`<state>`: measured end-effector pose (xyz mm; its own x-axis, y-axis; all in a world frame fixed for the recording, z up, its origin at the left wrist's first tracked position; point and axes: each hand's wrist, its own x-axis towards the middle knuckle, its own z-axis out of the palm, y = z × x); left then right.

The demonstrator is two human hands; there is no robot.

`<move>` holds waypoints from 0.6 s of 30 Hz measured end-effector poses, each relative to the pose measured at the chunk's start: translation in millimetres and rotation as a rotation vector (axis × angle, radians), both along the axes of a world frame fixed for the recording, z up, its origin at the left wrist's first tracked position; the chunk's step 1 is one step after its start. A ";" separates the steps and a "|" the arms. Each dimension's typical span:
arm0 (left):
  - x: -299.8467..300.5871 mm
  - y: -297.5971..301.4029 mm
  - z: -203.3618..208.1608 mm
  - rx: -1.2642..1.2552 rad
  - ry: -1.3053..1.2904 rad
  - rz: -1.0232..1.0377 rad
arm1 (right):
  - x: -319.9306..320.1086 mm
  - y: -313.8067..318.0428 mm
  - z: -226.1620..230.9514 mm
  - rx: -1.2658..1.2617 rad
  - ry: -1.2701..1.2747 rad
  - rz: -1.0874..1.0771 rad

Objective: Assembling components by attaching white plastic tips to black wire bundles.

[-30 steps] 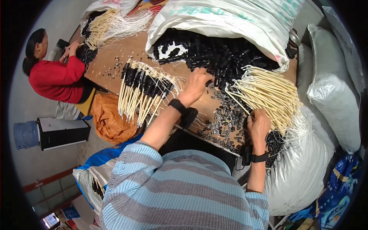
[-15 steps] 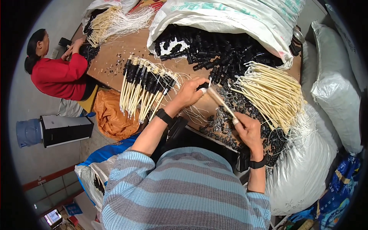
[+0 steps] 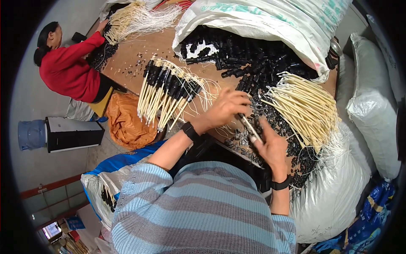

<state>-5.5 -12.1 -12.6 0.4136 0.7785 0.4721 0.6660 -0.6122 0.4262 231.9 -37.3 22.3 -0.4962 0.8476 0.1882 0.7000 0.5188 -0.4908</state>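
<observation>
A slender cream stick [image 3: 248,127] slants between my two hands, above the littered table edge. Its lower end is pinched in my right hand [image 3: 274,149], whose index finger points up. My left hand [image 3: 230,108] curls over the upper end, around a black connector [image 3: 241,115] mostly hidden under the fingers. Left of it lies a fanned row of cream sticks with black connectors and white threads [image 3: 169,86]. To the right is a large bundle of bare cream sticks [image 3: 306,108]. Small black clips [image 3: 302,167] are strewn under and around my right hand.
A white woven sack [image 3: 270,21] spills black connectors [image 3: 249,55] at the back. Across the brown table [image 3: 131,76], a person in red [image 3: 69,74] reaches toward another stick bundle [image 3: 122,25]. Stuffed white sacks [image 3: 372,106] stand at right. An orange bag [image 3: 129,122] lies left.
The stick has gone from slanting long between my hands to a shorter visible length, as my hands have come closer together. The person in red has stretched an arm toward the far bundle.
</observation>
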 end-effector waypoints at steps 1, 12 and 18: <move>-1.0 -1.6 2.9 -0.001 -0.002 -0.002 | 0.8 -2.0 3.3 -0.104 -0.048 -0.184; -19.7 -13.4 -1.0 -0.290 0.000 0.219 | 37.1 19.1 -3.6 -0.547 1.200 -0.049; 24.4 -17.4 4.5 -0.852 -0.634 0.206 | -30.6 -1.1 -9.7 -0.100 0.190 0.008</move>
<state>18.9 -29.5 -8.0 0.1082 0.9785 -0.1757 0.2303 0.1473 0.9619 201.4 -38.4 12.6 -0.4662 0.8632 0.1939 0.5861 0.4655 -0.6632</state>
